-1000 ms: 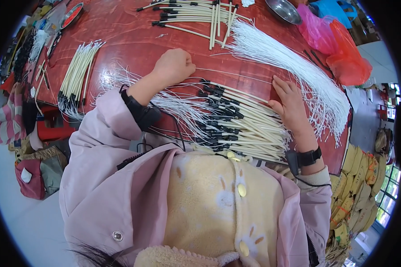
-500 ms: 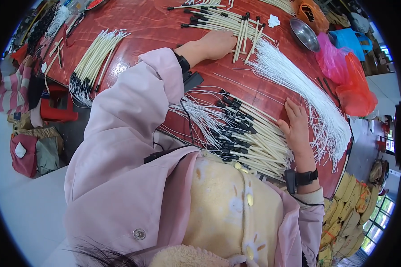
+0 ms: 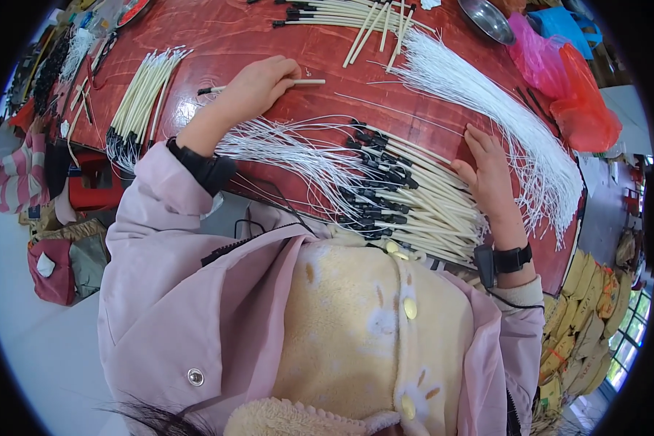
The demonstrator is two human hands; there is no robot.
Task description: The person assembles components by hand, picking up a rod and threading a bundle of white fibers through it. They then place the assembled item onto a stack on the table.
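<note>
Red table (image 3: 218,51) fills most of the work area, with sacks (image 3: 578,309) stacked off its right edge and a stool (image 3: 93,192) off its left. Left hand (image 3: 263,83), over the middle of the table, is closed around one stick (image 3: 311,81); its black cap points toward the left edge, its pale end toward the right. Right hand (image 3: 491,173) is nearer the right edge, fingers extended beside a thin strand (image 3: 400,111) (whether they pinch it cannot be told). Along the near edge lies a pile (image 3: 443,211) of capped sticks, white strings (image 3: 283,158) trailing left. One bundle (image 3: 142,98) lies near the left edge. Further sticks (image 3: 327,23) lie toward the far edge, near a white sheaf (image 3: 479,94) reaching the right edge. Bowl (image 3: 488,20) and bags (image 3: 585,109) occupy the far right corner.
</note>
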